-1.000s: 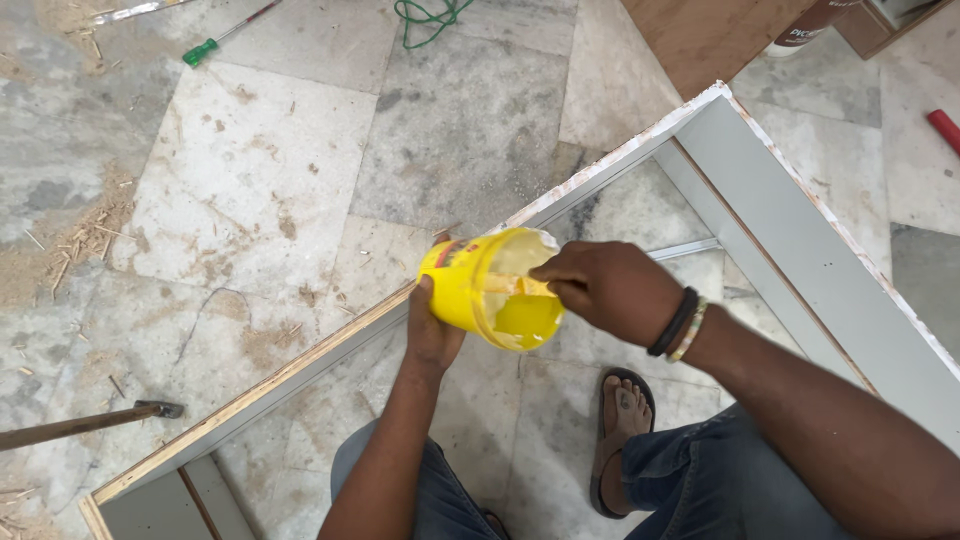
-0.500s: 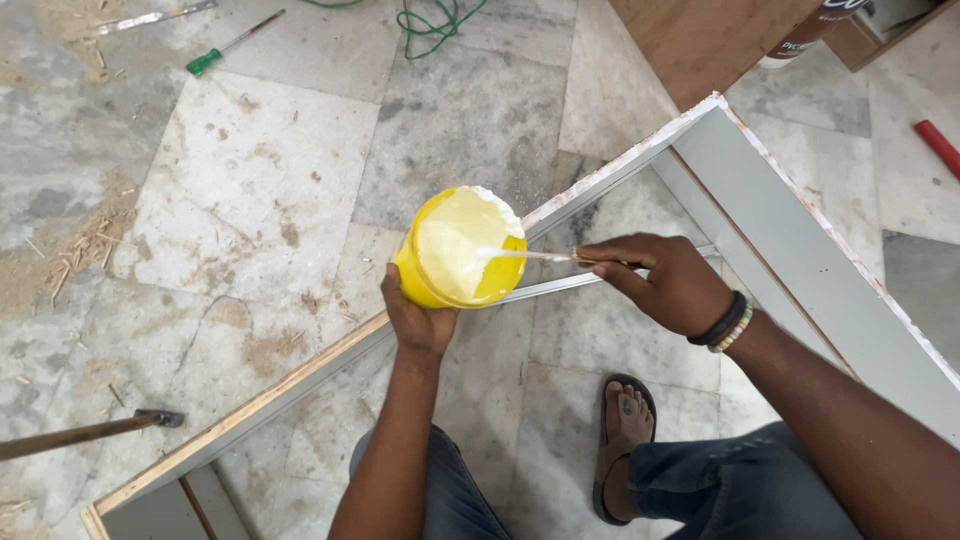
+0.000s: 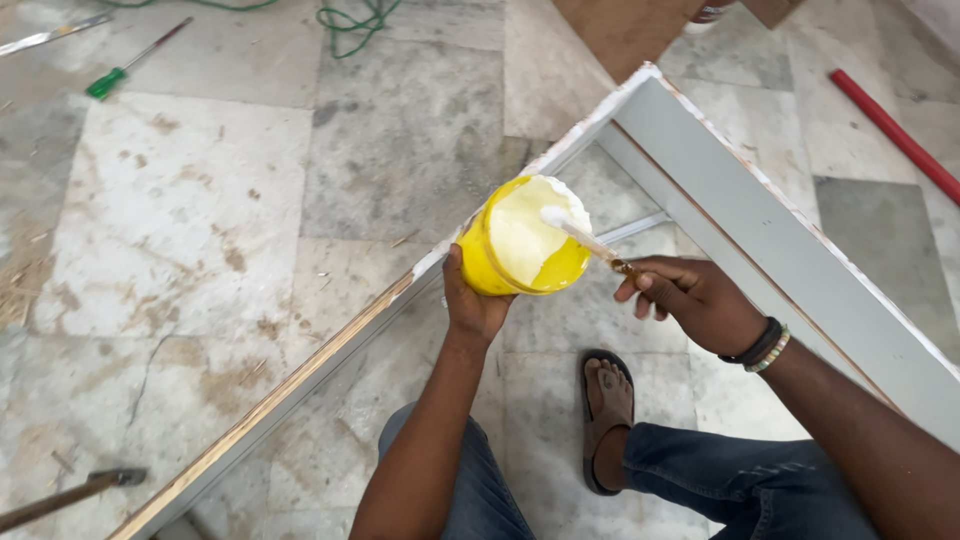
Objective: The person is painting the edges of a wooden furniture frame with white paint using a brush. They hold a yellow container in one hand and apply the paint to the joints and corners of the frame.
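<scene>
My left hand (image 3: 472,305) grips a yellow tub (image 3: 520,245) of white glue from below, tilted so its mouth faces me. My right hand (image 3: 690,297) holds a thin stick (image 3: 585,240) whose glue-coated tip rests inside the tub. Both hands hover over the corner of a white-faced wooden frame (image 3: 730,200) lying on the marble floor. The frame's left rail (image 3: 300,375) shows a bare wood edge running down to the lower left.
A green-handled screwdriver (image 3: 125,70) and a green cord (image 3: 350,15) lie on the floor at the top. A red rod (image 3: 890,125) lies at the right, a hammer (image 3: 75,492) at the lower left. My sandalled foot (image 3: 607,410) is inside the frame.
The tub tilted towards me and drifted slightly right. My right hand drew back from the tub's rim, pulling the stick out until only its tip stays in the glue.
</scene>
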